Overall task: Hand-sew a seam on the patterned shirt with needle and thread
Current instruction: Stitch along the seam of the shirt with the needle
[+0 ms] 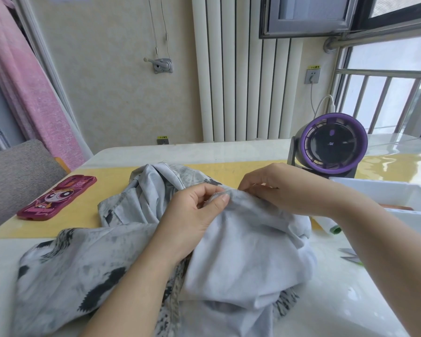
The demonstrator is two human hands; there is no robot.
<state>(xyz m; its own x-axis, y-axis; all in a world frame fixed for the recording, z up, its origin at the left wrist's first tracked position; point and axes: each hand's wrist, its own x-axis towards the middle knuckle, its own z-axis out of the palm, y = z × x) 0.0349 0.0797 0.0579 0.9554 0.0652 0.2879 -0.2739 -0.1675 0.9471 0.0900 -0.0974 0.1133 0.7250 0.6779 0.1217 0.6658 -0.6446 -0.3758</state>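
Shirt [241,251] is heaped on the bench [350,300] right in front, grey-white with dark jagged blotches. Most of it is bunched under and between both hands, and one part trails off toward the near left corner. It's pulled up into a little ridge in the middle, and that's where both hands meet.

Left hand [195,215] comes in from below. Its thumb and forefinger pinch the frayed edge at the top of that ridge, and the rest of the cloth drapes over the wrist side. Right hand [277,188] reaches across from the right with its fingers curled, tips pinched down on the same fold just beside the left thumb. There's a tiny glint at that spot, but honestly it's too small to say if it's the needle.

The far part of the shirt lies on a yellow mat [90,190]. A pink cartoon phone [56,197] sits on the mat off to the left, well apart from the shirt. A purple fan [333,144] stands behind the right hand, with a white box [399,193] to the right. Scissors [350,255] lie near the right forearm.
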